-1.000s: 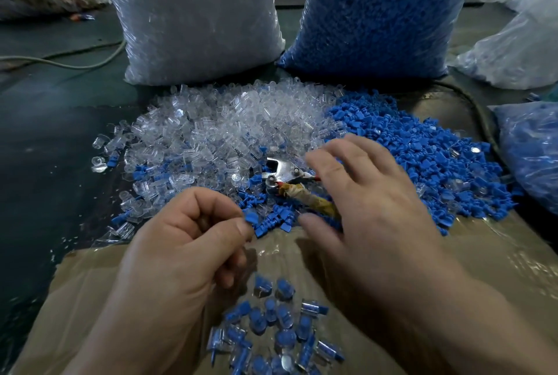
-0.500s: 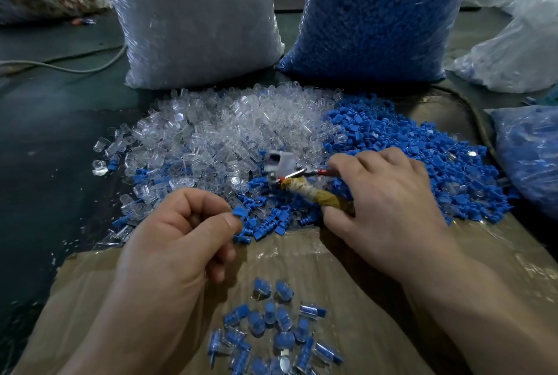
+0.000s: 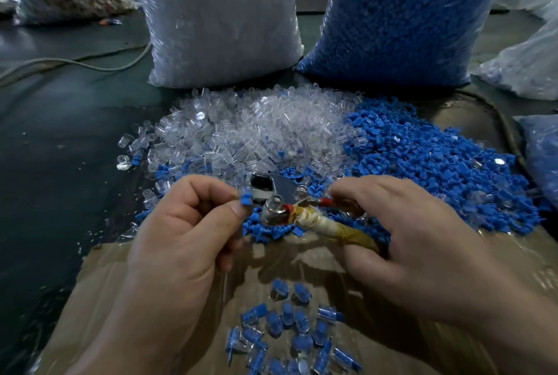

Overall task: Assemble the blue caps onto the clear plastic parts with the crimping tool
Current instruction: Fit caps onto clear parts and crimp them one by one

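Note:
My left hand (image 3: 178, 232) pinches a small part with a blue cap (image 3: 247, 198) between thumb and forefinger, right at the metal jaws of the crimping tool (image 3: 276, 196). My right hand (image 3: 401, 235) grips the tool's tape-wrapped handles (image 3: 335, 229) and holds it lifted above the table. Behind the hands lie a heap of clear plastic parts (image 3: 250, 130) and, to its right, a heap of blue caps (image 3: 428, 157). A cluster of assembled capped parts (image 3: 290, 329) lies on the brown sheet near me.
A large bag of clear parts (image 3: 217, 18) and a large bag of blue caps (image 3: 401, 12) stand behind the heaps. More plastic bags (image 3: 525, 66) sit at the right. A grey cable (image 3: 75, 63) runs over the dark table (image 3: 54, 145) at left. Brown sheet (image 3: 305, 260) covers the near area.
My right hand closed on the crimping tool and lifted it off the pile toward me. My left hand rose and brought its blue-capped part up to the tool's jaws.

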Demonstrator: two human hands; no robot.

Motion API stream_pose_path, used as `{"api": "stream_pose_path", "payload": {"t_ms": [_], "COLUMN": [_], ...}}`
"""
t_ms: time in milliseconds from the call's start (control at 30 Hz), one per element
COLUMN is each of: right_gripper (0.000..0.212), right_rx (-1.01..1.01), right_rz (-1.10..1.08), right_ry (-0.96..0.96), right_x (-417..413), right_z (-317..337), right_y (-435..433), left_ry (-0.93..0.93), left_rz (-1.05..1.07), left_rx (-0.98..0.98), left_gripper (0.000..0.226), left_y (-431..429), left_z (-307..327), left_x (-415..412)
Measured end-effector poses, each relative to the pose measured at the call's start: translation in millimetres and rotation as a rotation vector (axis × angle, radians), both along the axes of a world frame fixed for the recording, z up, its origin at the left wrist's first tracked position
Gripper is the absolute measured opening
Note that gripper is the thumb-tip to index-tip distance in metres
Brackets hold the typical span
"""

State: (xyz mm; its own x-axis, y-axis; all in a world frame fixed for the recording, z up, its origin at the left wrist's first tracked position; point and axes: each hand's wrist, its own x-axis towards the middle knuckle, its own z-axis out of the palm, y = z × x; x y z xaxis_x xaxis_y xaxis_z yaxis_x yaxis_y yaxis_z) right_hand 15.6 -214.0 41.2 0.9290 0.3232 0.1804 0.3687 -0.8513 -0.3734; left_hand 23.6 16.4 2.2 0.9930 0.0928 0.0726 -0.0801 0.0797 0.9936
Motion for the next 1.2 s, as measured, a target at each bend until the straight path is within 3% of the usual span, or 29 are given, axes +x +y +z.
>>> {"api": "stream_pose_path", "payload": {"t_ms": [267,533,800,900,1100,1200], "right_gripper": [0.055,0.045,0.050,0.049,0.050,0.061], "right_rx": [-0.012,-0.100,-0.148,-0.155,-0.099,-0.198], "right_rz": [0.035,0.041,0.043,0.039,-0.023,-0.149], "right_ry": [0.032,-0.017,0.023,0.037,-0.011,-0.047], "right_x": [-0.1,-0.2,0.0,0.4,-1.4,7.9], "right_z": [-1.5,1.1,2.2,3.4,0.0,-3.8], "right_y": [-0.4,2.9,4.0,4.6,0.2,-6.4], "left_ry": [-0.029,-0.062,-0.056,-0.062,-0.053,0.007], "left_rz": [-0.049,-0.087,-0.058,-0.065,0.042,0.066], "left_rx": [0.022,0.041,0.056,0.095,0.171,0.213], "left_gripper": [0.021,0.019,0.027,0.038,0.012,0.007], "left_y": [1.1,3.9,4.7,5.8,2.0,4.2], "left_z": [2.4,-4.5,-9.1,-7.1,0.0,1.9], "left_x": [-0.5,-0.6,-2.0,-2.4,-2.5,-1.7]}}
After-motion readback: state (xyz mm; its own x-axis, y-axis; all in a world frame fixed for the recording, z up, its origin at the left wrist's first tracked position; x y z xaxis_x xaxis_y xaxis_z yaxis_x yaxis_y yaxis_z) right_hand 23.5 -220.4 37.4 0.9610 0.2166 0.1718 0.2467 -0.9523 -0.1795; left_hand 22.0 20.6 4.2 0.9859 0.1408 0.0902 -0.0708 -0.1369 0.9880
